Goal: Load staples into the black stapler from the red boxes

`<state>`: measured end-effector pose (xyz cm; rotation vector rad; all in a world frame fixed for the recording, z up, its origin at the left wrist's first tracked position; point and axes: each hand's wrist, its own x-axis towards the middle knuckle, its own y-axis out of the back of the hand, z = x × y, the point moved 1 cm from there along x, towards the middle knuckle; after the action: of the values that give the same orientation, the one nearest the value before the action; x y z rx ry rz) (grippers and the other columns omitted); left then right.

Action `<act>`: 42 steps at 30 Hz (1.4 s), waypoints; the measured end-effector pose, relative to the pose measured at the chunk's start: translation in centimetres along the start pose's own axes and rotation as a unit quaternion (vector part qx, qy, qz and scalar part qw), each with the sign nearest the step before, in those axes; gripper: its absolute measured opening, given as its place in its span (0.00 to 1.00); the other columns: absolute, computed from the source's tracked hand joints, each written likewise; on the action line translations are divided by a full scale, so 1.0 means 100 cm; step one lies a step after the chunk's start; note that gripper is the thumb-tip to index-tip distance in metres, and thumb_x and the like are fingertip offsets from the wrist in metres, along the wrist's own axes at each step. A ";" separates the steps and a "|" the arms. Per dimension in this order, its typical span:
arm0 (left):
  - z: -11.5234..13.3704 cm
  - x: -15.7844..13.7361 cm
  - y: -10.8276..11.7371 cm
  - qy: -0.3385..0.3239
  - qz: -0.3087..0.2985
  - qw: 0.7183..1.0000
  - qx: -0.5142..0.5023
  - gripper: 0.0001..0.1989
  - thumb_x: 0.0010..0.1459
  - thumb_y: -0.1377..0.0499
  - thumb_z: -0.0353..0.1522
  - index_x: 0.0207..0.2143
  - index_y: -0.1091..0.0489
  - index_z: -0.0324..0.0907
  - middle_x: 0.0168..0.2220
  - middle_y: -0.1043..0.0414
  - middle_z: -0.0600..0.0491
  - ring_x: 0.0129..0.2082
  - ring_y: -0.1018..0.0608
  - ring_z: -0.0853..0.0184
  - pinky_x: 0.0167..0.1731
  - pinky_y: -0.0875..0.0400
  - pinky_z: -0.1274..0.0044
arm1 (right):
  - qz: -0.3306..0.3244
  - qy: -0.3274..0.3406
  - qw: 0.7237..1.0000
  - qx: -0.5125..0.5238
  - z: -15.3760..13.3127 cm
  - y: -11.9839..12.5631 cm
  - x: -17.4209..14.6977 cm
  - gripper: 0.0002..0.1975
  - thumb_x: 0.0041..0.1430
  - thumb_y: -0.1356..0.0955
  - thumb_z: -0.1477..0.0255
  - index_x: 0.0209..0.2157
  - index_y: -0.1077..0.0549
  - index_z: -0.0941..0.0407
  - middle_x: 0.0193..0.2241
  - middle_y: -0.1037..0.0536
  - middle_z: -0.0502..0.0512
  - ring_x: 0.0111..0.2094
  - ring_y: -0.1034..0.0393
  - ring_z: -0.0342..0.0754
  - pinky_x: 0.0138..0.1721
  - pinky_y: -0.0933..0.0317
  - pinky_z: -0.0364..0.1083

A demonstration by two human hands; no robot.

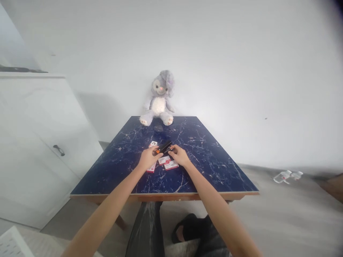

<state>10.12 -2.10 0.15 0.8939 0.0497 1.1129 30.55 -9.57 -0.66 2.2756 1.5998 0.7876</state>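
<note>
A black stapler [164,146] with an orange part at its left end is held over the middle of the table between both hands. My left hand [148,158] is closed on the orange end. Thumb and fingers of my right hand [180,155] pinch the stapler's other end. Under my left hand lies a long red-and-white box [151,167], partly covered by the hand. Two small red-and-white boxes [170,165] lie between my hands, close together on the tabletop. Their print is too small to read.
The blue marbled table [209,171] stands against a white wall. A grey plush toy [158,103] sits at its far edge. At left is a white cabinet [40,150]. Clear plastic bottles [282,176] lie on the floor at right.
</note>
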 end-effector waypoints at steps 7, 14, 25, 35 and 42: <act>-0.003 0.001 0.005 0.004 -0.038 0.995 -0.090 0.18 0.64 0.45 0.41 0.49 0.25 0.44 0.43 0.19 0.48 0.40 0.18 0.59 0.45 0.25 0.68 | 0.042 0.001 0.998 -0.050 -0.008 0.004 -0.009 0.14 0.59 0.32 0.63 0.45 0.30 0.53 0.39 0.22 0.53 0.38 0.25 0.49 0.43 0.34 0.47; -0.014 0.017 0.010 0.016 0.033 0.989 0.146 0.21 0.63 0.44 0.35 0.57 0.29 0.42 0.53 0.24 0.43 0.54 0.27 0.52 0.57 0.38 0.60 | 0.062 0.015 0.971 -0.232 -0.045 0.000 -0.052 0.20 0.60 0.34 0.50 0.34 0.30 0.54 0.34 0.26 0.56 0.35 0.30 0.51 0.38 0.40 0.48; -0.001 0.003 0.017 -0.056 -0.084 0.991 0.083 0.24 0.67 0.51 0.40 0.63 0.35 0.45 0.56 0.26 0.47 0.55 0.27 0.56 0.58 0.37 0.65 | 0.077 0.074 0.951 -0.290 -0.050 -0.017 -0.090 0.15 0.60 0.32 0.64 0.46 0.29 0.55 0.46 0.25 0.63 0.48 0.35 0.60 0.50 0.43 0.55; 0.016 -0.079 0.040 -0.027 -0.087 0.996 0.026 0.26 0.59 0.38 0.40 0.60 0.32 0.51 0.59 0.30 0.48 0.55 0.26 0.55 0.55 0.32 0.64 | 0.083 0.063 0.966 -0.235 -0.040 -0.004 -0.104 0.24 0.57 0.29 0.63 0.54 0.32 0.54 0.47 0.26 0.61 0.47 0.34 0.60 0.50 0.40 0.55; 0.029 -0.072 0.022 -0.055 -0.093 0.994 0.024 0.27 0.54 0.34 0.37 0.57 0.30 0.51 0.59 0.31 0.49 0.58 0.29 0.53 0.59 0.36 0.62 | 0.048 0.061 0.977 -0.201 -0.038 -0.007 -0.089 0.30 0.54 0.28 0.64 0.57 0.33 0.56 0.48 0.23 0.60 0.47 0.32 0.59 0.50 0.39 0.54</act>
<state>6.30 -9.21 0.71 0.9721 0.0677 0.8922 25.61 -17.97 -0.41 2.0534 1.2418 1.1748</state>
